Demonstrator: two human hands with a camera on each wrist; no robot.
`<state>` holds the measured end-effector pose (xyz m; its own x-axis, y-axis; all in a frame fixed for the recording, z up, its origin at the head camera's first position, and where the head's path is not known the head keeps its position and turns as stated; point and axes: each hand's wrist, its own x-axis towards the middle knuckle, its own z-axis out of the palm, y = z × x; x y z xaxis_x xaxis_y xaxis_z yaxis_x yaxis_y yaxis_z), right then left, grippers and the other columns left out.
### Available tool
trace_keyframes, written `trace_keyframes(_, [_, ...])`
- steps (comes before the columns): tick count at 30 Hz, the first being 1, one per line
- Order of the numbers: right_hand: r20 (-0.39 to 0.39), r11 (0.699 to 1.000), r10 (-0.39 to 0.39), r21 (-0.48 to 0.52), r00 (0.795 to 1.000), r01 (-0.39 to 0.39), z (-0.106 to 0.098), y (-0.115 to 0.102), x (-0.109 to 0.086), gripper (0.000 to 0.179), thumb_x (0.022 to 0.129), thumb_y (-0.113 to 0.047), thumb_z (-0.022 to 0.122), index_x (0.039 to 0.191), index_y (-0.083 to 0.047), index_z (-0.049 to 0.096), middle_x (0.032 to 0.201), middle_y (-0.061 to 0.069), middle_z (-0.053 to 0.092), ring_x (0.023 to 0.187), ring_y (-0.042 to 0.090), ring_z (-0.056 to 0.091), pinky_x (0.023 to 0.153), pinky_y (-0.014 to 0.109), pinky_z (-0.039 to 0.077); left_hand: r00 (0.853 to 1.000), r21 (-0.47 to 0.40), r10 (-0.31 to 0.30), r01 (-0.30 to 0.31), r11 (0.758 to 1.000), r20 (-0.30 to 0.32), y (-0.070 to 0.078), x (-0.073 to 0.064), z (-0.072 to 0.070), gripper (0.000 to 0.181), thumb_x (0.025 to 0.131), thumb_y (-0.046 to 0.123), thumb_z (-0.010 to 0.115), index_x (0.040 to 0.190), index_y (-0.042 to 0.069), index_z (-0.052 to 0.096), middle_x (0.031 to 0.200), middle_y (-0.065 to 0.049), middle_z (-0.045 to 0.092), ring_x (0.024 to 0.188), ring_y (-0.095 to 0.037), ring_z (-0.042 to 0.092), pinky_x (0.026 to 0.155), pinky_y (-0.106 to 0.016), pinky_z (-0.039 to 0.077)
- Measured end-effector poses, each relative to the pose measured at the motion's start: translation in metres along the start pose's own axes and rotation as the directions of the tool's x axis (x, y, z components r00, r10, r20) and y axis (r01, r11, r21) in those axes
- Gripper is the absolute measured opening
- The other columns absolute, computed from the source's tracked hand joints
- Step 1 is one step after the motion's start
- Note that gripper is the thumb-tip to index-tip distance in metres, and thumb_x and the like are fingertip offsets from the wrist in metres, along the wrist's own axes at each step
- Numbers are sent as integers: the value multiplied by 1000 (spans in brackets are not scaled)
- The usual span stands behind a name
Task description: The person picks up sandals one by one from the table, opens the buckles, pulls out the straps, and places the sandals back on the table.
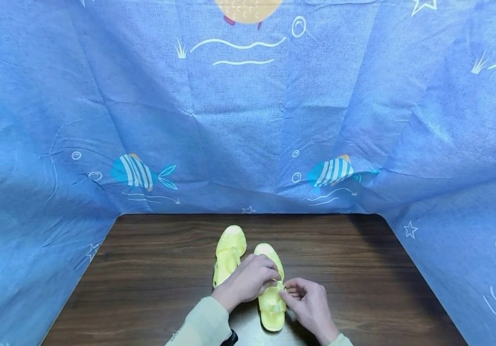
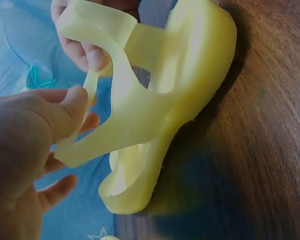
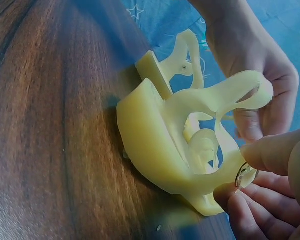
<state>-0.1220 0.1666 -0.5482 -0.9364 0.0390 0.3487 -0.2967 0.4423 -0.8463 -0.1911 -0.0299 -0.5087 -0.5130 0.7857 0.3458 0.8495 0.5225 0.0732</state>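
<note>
Both hands are at the right one of two pale yellow sandals [image 1: 272, 321], which stands on the wooden table with its toe pointing away. My left hand [image 1: 252, 278] reaches over it from the left; in the left wrist view its thumb and fingers pinch a thin strap [image 2: 91, 89]. From the right, my right hand [image 1: 310, 303] pinches the side strap near a small metal buckle [image 3: 241, 175] between thumb and fingers. The straps stand up in loops above the footbed. The other sandal [image 1: 232, 240] lies to the left, partly hidden behind my left hand.
The dark wooden table [image 1: 157, 283] extends on both sides of the sandals. A blue cloth [image 1: 248, 115] printed with fish and stars hangs behind the table and along both sides.
</note>
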Motion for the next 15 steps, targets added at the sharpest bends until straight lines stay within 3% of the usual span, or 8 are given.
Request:
trace_keyframes(5, [8,1000,-17,-7,1000,17,0,2,0,21,77,-1,89,79,-18,77,72,-9,75,62,-2,67,55,16,56,999,-1,20,-19,1000,45,9,4,1,16,94,35,76,107,26,80,109,15,75,115,-6,66,114,-49,46])
trace_keyframes(12, [25,1000,-11,11,1000,11,0,3,0,16,78,-2,89,81,-14,79,74,-8,76,64,-2,68,56,16,56,997,-91,-22,29,995,77,11,7,2,2,90,26,79,91,27,78,91,18,76,92,2,68,114,-54,46])
trace_keyframes(15, [30,1000,-11,8,999,11,-1,2,0,17,78,-1,89,82,-14,79,74,-8,76,64,-1,68,56,16,56,997,-114,-22,31,993,78,9,7,2,6,90,21,80,89,27,77,88,19,75,90,2,67,113,-56,46])
